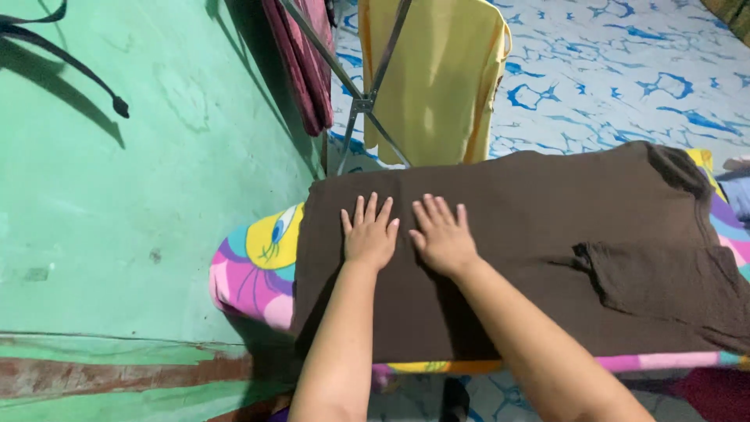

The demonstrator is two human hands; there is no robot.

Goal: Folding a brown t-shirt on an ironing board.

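A dark brown garment (pixel 539 234) lies spread flat over a board with a colourful cartoon-print cover (pixel 258 266). My left hand (pixel 369 233) rests palm down on the cloth near its left end, fingers spread. My right hand (pixel 443 234) lies flat just beside it, fingers also apart. Neither hand grips anything. One sleeve (pixel 672 285) of the garment is folded inward at the right.
A metal drying rack (pixel 363 101) stands behind the board, with a yellow cloth (pixel 433 78) and a maroon cloth (pixel 301 55) hanging on it. A green wall (pixel 141 195) is at the left. The floor (pixel 625 70) is white with blue patterning.
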